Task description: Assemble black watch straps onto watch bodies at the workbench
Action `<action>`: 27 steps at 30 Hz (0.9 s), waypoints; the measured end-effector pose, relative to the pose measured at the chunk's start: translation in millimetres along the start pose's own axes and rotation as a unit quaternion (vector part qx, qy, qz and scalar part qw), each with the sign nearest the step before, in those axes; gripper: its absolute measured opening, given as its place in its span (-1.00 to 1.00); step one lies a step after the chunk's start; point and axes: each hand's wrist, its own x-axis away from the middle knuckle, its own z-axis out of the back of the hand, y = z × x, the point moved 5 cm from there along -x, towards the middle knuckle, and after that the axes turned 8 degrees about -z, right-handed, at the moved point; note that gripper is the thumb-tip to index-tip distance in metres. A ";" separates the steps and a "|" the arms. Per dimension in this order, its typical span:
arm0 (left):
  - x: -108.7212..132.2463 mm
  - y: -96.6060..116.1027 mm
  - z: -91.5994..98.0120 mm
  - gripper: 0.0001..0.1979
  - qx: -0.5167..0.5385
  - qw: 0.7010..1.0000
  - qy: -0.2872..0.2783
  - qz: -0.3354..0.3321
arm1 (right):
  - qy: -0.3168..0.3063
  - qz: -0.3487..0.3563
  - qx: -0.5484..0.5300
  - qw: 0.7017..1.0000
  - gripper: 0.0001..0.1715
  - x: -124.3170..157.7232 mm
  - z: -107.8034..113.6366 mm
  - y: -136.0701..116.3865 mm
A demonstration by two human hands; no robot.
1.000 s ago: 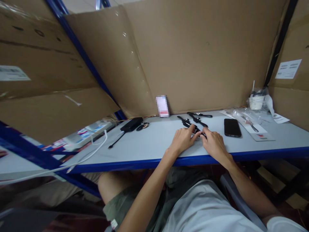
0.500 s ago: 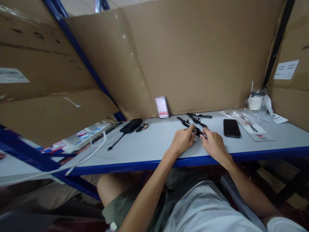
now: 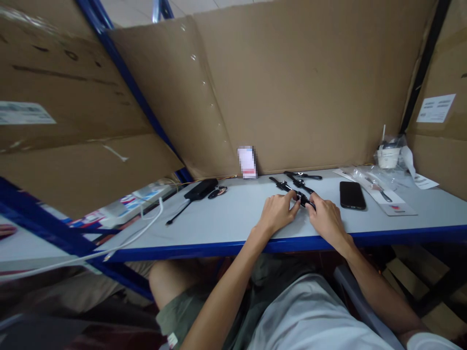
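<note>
Both my hands rest on the pale table (image 3: 226,218) near its blue front edge. My left hand (image 3: 278,212) and my right hand (image 3: 326,217) pinch the same black wristwatch (image 3: 302,199) between their fingertips; its strap (image 3: 279,184) runs away to the upper left. Two more black watches (image 3: 301,179) lie just behind it, close to the cardboard wall.
A black phone (image 3: 351,195) lies face down right of my hands. Clear bags and a card (image 3: 379,192) sit further right, with a white cup (image 3: 387,154) in the corner. A black adapter with cable (image 3: 200,189) and a white cable (image 3: 138,231) lie left. Cardboard walls (image 3: 292,87) enclose the table.
My hands stay on the watch, fingers shifting slightly. The view has drifted a little.
</note>
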 end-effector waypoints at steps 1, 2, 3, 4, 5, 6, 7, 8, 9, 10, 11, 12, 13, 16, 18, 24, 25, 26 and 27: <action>0.1 -0.1 0.3 -0.72 0.002 1.000 0.001 0.002 | 0.000 0.003 0.000 1.000 -0.77 0.0 0.1 -0.3; 0.3 0.2 0.3 -0.71 0.004 1.000 0.000 -0.002 | -0.001 0.005 0.001 1.000 -0.77 0.1 0.2 -0.6; 0.6 0.8 0.2 -0.71 0.008 1.000 0.000 -0.011 | -0.002 0.007 0.001 1.000 -0.77 0.1 0.3 -0.7; 1.1 1.5 0.2 -0.72 0.012 1.000 0.002 -0.024 | -0.003 0.006 0.001 1.000 -0.78 0.2 0.5 -0.6; 1.6 2.4 0.4 -0.72 0.019 0.999 0.007 -0.039 | -0.004 0.005 0.001 1.000 -0.78 0.2 0.7 -0.4; 2.2 3.2 0.7 -0.72 0.028 0.998 0.014 -0.053 | -0.005 0.003 0.001 1.000 -0.78 0.3 1.0 -0.2; 2.7 3.7 1.0 -0.72 0.037 0.997 0.020 -0.064 | -0.006 0.001 0.001 1.000 -0.78 0.3 1.3 -0.1; 3.0 4.1 0.9 -0.72 0.045 0.996 0.023 -0.072 | -0.006 -0.001 0.000 1.000 -0.78 0.4 1.7 0.0; 3.1 4.1 0.4 -0.71 0.049 0.996 0.021 -0.075 | -0.007 -0.002 0.000 1.000 -0.78 0.4 2.0 0.0; 3.0 3.8 -0.4 -0.71 0.050 0.996 0.015 -0.073 | -0.007 -0.002 0.000 1.000 -0.78 0.4 2.2 -0.1; 2.6 3.2 -1.3 -0.70 0.046 0.997 0.005 -0.066 | -0.008 -0.002 0.000 1.000 -0.78 0.4 2.4 -0.2; 2.3 2.3 -2.1 -0.70 0.038 0.998 -0.005 -0.056 | -0.009 -0.002 0.000 1.000 -0.78 0.4 2.6 -0.2; 1.9 1.5 -2.4 -0.70 0.029 0.998 -0.013 -0.045 | -0.009 -0.004 0.000 1.000 -0.77 0.3 2.7 -0.1; 1.3 -0.2 -0.4 -0.69 0.013 1.000 -0.006 -0.015 | -0.013 -0.006 0.001 1.000 -0.76 0.1 2.3 -0.1; 1.2 -0.1 1.5 -0.68 0.017 1.000 0.009 -0.008 | -0.017 -0.004 0.003 1.000 -0.76 -0.1 1.3 -0.3; 1.9 4.0 2.5 -0.72 0.056 0.996 0.043 -0.049 | -0.015 0.009 0.016 1.000 -0.77 -0.5 -0.9 -1.0; 2.4 4.4 2.5 -0.72 0.064 0.995 0.047 -0.056 | -0.016 0.009 0.015 1.000 -0.77 -0.6 -1.1 -0.8; 3.0 4.7 2.5 -0.73 0.073 0.994 0.049 -0.063 | -0.017 0.008 0.014 1.000 -0.77 -0.7 -1.3 -0.7; 3.5 5.0 2.5 -0.73 0.081 0.993 0.051 -0.067 | -0.018 0.008 0.013 1.000 -0.78 -0.7 -1.3 -0.6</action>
